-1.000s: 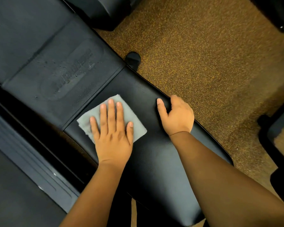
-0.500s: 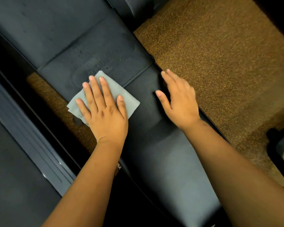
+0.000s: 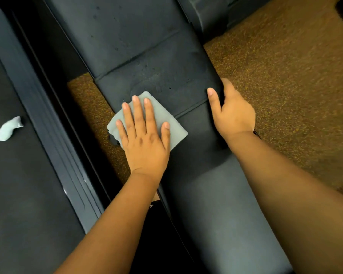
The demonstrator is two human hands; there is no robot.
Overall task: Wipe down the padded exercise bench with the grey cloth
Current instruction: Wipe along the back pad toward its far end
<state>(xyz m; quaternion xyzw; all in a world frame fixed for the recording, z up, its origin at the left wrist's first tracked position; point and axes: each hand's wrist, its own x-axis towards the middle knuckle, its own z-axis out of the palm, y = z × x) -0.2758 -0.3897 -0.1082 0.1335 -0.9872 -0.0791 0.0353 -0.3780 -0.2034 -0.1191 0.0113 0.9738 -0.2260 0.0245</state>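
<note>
The black padded bench (image 3: 216, 204) runs from the bottom right up toward the top centre, with a seam across its middle. A grey cloth (image 3: 166, 119) lies flat on the pad just below that seam, its left corner hanging over the bench's left edge. My left hand (image 3: 145, 133) presses on the cloth with straight, spread fingers. My right hand (image 3: 232, 113) grips the bench's right edge at the seam, thumb on top of the pad and fingers curled over the side.
Brown speckled carpet (image 3: 285, 86) spreads to the right and shows in a gap left of the bench. A dark treadmill deck with a ridged grey side rail (image 3: 53, 139) lies on the left, with a small pale crumpled scrap (image 3: 8, 128) on it. Another dark pad stands at the top right.
My left hand has slid the cloth along the pad up to the seam area. My right hand has moved along the edge and now grips it at the seam. The view has shifted.
</note>
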